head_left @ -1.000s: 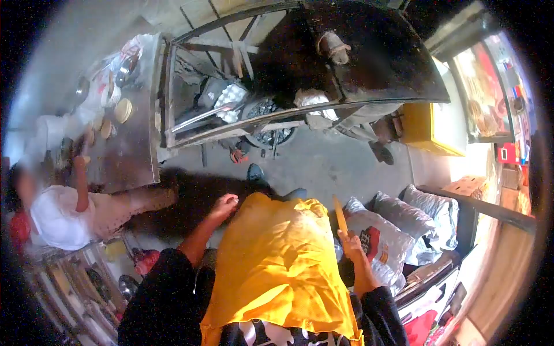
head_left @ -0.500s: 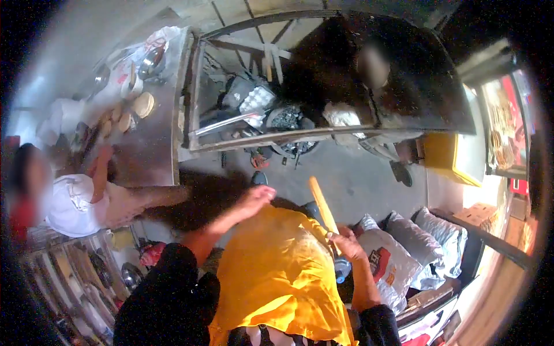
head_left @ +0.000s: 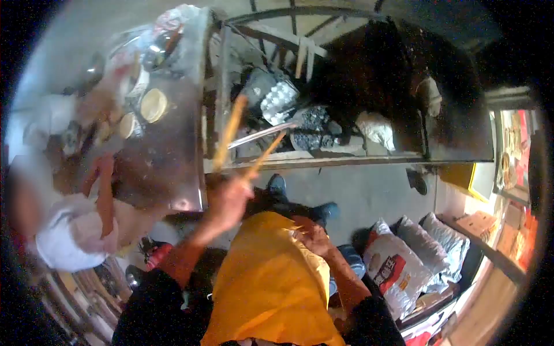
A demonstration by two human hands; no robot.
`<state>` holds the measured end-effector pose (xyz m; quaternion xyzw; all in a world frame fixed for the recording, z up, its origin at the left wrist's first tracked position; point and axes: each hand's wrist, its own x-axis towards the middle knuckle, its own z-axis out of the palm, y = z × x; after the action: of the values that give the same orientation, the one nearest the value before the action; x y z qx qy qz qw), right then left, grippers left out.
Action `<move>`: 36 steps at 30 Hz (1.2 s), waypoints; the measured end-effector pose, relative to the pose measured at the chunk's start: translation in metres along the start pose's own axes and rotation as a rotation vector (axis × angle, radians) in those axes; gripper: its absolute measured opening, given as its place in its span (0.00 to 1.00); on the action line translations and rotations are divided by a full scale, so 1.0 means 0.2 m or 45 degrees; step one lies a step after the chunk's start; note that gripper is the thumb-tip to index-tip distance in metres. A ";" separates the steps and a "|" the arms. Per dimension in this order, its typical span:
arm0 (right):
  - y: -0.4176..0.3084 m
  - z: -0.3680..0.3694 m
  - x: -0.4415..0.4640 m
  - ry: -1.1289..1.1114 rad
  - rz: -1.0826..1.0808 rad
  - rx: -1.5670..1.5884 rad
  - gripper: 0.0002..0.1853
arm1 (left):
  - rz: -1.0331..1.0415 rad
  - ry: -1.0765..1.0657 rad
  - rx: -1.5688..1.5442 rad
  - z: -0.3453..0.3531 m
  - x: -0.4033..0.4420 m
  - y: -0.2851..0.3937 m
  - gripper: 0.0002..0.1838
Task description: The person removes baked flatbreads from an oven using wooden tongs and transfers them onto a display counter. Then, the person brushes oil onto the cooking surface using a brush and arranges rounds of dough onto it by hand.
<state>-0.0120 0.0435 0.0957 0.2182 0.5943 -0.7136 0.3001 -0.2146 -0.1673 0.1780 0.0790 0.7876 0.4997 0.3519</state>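
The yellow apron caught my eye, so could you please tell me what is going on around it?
The person's left hand is held out beyond the yellow apron, gripping what look like two wooden sticks, blurred. Their right hand is at the apron's upper edge; whether it grips the cloth is unclear. On the left, a co-worker in white is beside a dark table bearing pale round items.
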 end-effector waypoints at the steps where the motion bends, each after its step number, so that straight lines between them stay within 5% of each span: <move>1: 0.17 -0.02 0.07 0.119 -0.126 -0.191 0.27 | 0.065 0.115 0.502 -0.16 0.07 -0.07 0.16; 2: 0.33 -0.05 0.14 0.258 -0.232 -0.391 0.22 | 0.029 0.265 0.682 -0.29 0.12 -0.13 0.18; 3: 0.43 -0.12 0.22 0.177 -0.028 -0.585 0.21 | 0.037 0.364 0.885 -0.41 0.17 -0.17 0.19; 6: 0.88 -0.26 0.45 0.411 -0.166 -0.049 0.20 | 0.129 0.582 1.357 -0.75 0.28 -0.43 0.21; 9: 0.95 -0.41 0.72 0.454 0.210 -0.459 0.21 | 0.249 0.771 1.519 -0.74 0.37 -0.59 0.14; 11: 1.47 -0.55 1.02 0.454 -0.031 0.303 0.26 | 0.326 0.886 1.652 -0.73 0.38 -0.61 0.09; 18: 1.57 -0.82 1.58 1.187 0.029 -0.424 0.25 | 0.102 1.141 1.286 -0.68 0.35 -0.59 0.09; 19: 1.60 -0.85 1.66 1.237 0.019 -0.446 0.24 | 0.204 1.006 1.199 -0.70 0.32 -0.56 0.09; 21: 1.62 -0.92 1.82 1.307 0.003 -0.479 0.24 | 0.301 0.884 1.126 -0.77 0.22 -0.64 0.10; 24: 1.67 -0.98 2.02 1.363 0.010 -0.494 0.24 | 0.237 1.158 1.147 -0.84 0.15 -0.77 0.10; 27: 1.64 -0.96 2.12 1.360 0.007 -0.515 0.23 | 0.483 0.930 1.121 -0.65 0.32 -0.57 0.11; 30: 1.75 -0.96 2.13 1.382 0.019 -0.542 0.23 | 0.502 1.148 0.843 -0.73 0.24 -0.72 0.11; 33: 1.75 -0.93 2.13 1.387 0.008 -0.551 0.23 | 0.257 1.330 1.286 -0.86 0.13 -0.79 0.13; 36: 1.77 -0.93 2.10 1.409 0.004 -0.564 0.22 | 0.438 1.169 0.865 -0.83 0.14 -0.75 0.14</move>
<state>-0.0824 0.1154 -0.4758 0.4906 0.7968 -0.3525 -0.0147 -0.3070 -0.3478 0.0801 0.0894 0.9508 0.2525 -0.1557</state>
